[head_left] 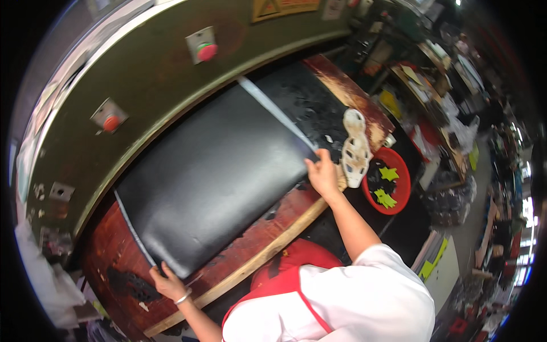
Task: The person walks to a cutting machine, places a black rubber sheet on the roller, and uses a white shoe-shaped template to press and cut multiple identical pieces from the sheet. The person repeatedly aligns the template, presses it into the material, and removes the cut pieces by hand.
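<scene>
A wide black sheet, smooth like leather with pale cut edges on its left and right sides, lies over the worn red board. My left hand pinches its near left corner, thumb on top. At the near right corner, my right hand grips the edge between thumb and fingers. Right beside that hand lies a white, sole-shaped piece with holes. A black piece with a lattice of holes lies on the board, left of my left hand.
Beyond the sheet rises a green machine front with red push buttons. A red bowl at the right holds black scraps and yellow-green pieces. Black scraps litter the board's far right. A wooden strip edges the board nearest me.
</scene>
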